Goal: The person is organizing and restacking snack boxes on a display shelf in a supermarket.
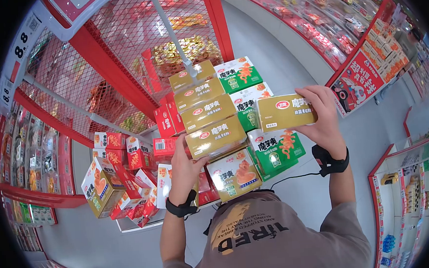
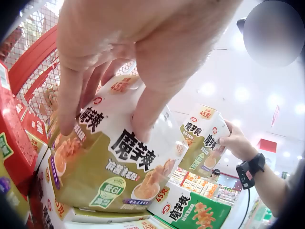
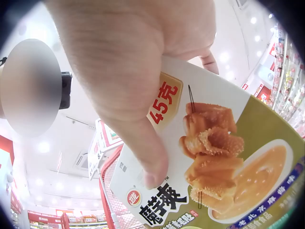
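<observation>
My right hand (image 1: 324, 115) grips a gold-and-white snack box (image 1: 282, 114) by its right end, holding it up over the green boxes. In the right wrist view its thumb presses the white side of that box (image 3: 209, 160), which has a red 45克 mark and a picture of food. With thumb and fingers, my left hand (image 1: 180, 168) grips another gold-and-white box (image 1: 215, 138), nearest me in a row of gold boxes (image 1: 199, 93). The left wrist view shows this box (image 2: 119, 167) upright, close over other boxes, its base edge near them.
Green-and-white boxes (image 1: 280, 149) stand right of the gold row, and a gold-and-white box (image 1: 234, 174) is in front. Red boxes (image 1: 139, 153) lie jumbled at left beside a tilted gold box (image 1: 100, 185). A red-framed mesh cage (image 1: 117, 66) rises behind. Shelves (image 1: 410, 195) line the right.
</observation>
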Demonstrator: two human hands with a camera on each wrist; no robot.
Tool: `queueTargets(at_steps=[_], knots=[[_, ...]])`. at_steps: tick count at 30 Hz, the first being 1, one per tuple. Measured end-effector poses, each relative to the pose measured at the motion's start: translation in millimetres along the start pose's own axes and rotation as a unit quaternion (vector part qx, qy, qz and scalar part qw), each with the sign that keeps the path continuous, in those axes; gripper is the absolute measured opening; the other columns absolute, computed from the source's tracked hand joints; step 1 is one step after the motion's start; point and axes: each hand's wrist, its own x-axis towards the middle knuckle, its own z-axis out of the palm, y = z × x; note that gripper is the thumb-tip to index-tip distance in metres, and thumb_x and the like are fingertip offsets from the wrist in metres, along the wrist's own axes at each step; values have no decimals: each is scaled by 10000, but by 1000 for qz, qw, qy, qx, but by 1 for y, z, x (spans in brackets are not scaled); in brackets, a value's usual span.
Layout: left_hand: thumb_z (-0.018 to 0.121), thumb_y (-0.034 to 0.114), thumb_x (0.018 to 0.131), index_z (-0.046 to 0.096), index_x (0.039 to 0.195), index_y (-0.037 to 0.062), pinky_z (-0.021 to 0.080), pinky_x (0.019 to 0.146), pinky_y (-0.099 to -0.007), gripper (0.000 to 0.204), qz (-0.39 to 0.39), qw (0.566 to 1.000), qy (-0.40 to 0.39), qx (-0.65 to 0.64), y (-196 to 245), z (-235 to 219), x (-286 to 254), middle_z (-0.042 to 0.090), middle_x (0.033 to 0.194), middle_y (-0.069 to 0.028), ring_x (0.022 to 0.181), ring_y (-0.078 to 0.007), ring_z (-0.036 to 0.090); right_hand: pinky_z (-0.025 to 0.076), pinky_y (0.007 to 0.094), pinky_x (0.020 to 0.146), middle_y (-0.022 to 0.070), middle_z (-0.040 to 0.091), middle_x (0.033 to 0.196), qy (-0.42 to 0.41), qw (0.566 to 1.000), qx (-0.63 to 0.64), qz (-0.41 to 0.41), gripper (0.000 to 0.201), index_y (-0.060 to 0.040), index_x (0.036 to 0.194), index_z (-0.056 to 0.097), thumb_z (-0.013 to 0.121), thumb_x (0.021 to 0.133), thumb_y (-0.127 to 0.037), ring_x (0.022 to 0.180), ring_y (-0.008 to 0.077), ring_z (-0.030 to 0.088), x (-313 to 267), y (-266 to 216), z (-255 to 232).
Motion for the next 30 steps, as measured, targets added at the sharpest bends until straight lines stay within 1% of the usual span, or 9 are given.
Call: queueTargets(at_steps=[4,6,8,12,15,21,24,27,30], knots=[[843,207,661,411,1305,38,552,765,-412,794,-42,997,-39,58,24,-16,-23,621,1121,-218,992,-350,654,441,402,911,113,572,1154,-13,983,89,162,778,-36,1192,595,903,490,-170,1092,306,527,-13,-17,-13],[834,279,658,419,1306,28,546,742,-427,809,14,987,-59,151,34,-22,-38,630,1066,-213,922,-362,658,457,393,911,123,570,1163,-26,974,107,200,790,-30,1197,591,907,487,-171,1090,316,528,-17,-27,-21],[817,354,660,450,1282,-4,545,704,-433,806,50,970,-74,226,41,-24,-55,635,1003,-200,831,-361,660,455,398,913,126,568,1164,-54,974,109,190,780,-29,1194,591,908,494,-166,1090,316,530,-19,-37,-26],[849,373,607,499,1211,-6,547,656,-412,794,-20,966,-44,253,36,-22,-87,648,891,-164,780,-326,671,442,412,913,127,569,1166,-93,968,154,175,767,-31,1188,588,914,509,-174,1092,322,526,-19,-57,-15],[865,366,591,506,1191,-3,548,643,-391,791,2,970,6,242,34,-21,-96,651,852,-156,741,-318,675,424,418,916,119,571,1155,-100,973,174,113,755,-45,1183,586,917,519,-187,1079,322,521,-15,-62,0],[866,303,582,507,1228,24,566,701,-396,790,-25,981,11,192,25,-26,-101,682,956,-170,815,-321,704,438,406,913,112,575,1143,-138,977,157,48,775,-55,1198,590,921,512,-195,1061,307,525,-3,-64,12],[867,290,585,508,1236,22,568,709,-387,791,-4,984,17,179,20,-29,-101,683,962,-168,808,-312,704,394,404,911,83,573,1122,-167,972,167,7,730,-80,1165,591,913,527,-229,1048,292,525,2,-64,13],[869,283,587,506,1248,16,566,736,-385,799,-29,987,3,160,19,-32,-100,680,987,-176,840,-316,703,390,385,910,57,575,1115,-212,954,190,-89,706,-99,1179,592,895,559,-247,1063,270,529,7,-60,12],[899,369,578,485,1239,3,560,688,-395,862,11,987,-10,163,20,-33,-99,645,997,-165,823,-317,677,371,379,936,40,568,1132,-284,899,290,-162,655,-118,1183,601,872,602,-253,1104,258,520,13,-60,19]])
